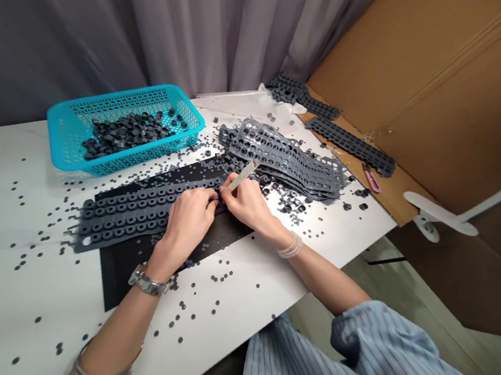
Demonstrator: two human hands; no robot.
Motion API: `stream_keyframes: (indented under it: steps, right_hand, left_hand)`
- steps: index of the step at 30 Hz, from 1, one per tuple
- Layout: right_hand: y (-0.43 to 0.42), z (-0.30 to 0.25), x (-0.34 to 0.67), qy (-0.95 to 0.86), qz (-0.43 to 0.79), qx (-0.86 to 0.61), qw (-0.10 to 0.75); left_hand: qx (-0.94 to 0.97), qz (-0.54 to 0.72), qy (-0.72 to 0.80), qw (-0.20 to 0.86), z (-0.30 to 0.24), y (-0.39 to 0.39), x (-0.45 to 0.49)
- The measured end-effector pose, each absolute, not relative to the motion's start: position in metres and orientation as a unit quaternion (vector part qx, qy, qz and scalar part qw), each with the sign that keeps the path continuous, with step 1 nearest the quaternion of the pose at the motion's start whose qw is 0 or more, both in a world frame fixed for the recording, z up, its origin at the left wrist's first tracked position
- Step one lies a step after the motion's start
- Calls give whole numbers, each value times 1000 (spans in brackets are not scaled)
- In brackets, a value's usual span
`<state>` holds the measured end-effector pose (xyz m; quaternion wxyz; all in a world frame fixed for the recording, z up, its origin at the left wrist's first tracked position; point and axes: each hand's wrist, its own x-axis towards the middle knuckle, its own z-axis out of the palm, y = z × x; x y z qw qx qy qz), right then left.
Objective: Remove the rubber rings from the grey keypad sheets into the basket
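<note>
A dark grey rubber sheet [120, 214] with rows of moulded rings lies across a black mat [123, 272]. My left hand [192, 213] rests on the sheet's right part, its fingers curled and pressed onto the rubber. Close beside it, my right hand [247, 203] is closed around a thin, pale stick-like tool [243, 175], which slants up and right out of the grip. The tool's working end is hidden between the hands. Whether the left fingertips pinch a single ring does not show.
Behind the sheet stands a turquoise basket [131, 160] holding many black rings. A stack of perforated sheets [293, 157] lies to the right, near loose rings. Small black discs are scattered over the white table [6, 293]. Cardboard [426, 84] rises at right, with a pink-handled cutter [372, 179] before it.
</note>
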<state>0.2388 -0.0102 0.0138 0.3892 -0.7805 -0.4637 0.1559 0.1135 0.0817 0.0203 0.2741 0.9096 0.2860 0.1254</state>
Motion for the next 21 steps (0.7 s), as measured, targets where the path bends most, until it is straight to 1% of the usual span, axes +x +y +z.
stream_keyframes:
  steps: [2, 5, 7, 9, 12, 14, 21]
  right_hand:
    - [-9, 13, 239, -462, 156, -781, 389]
    - [-9, 11, 242, -455, 169, -778, 399]
    - [-10, 9, 245, -447, 183, -772, 414]
    - [-12, 9, 249, -436, 190, -763, 438]
    - [-15, 9, 255, -416, 178, -760, 467]
    - [-16, 10, 257, -407, 166, -767, 467]
    - [-15, 4, 258, -409, 162, -774, 455]
  left_hand:
    - [845, 182, 327, 383, 25, 87, 108]
    - [641, 253, 383, 615, 37, 97, 98]
    - [501, 247, 369, 743, 44, 103, 93]
    - [404, 218, 352, 815, 46, 107, 91]
    - [299, 191, 346, 868, 43, 108, 91]
    - [250, 181, 342, 888, 41, 107, 93]
    - [169, 200, 349, 900, 47, 100, 93]
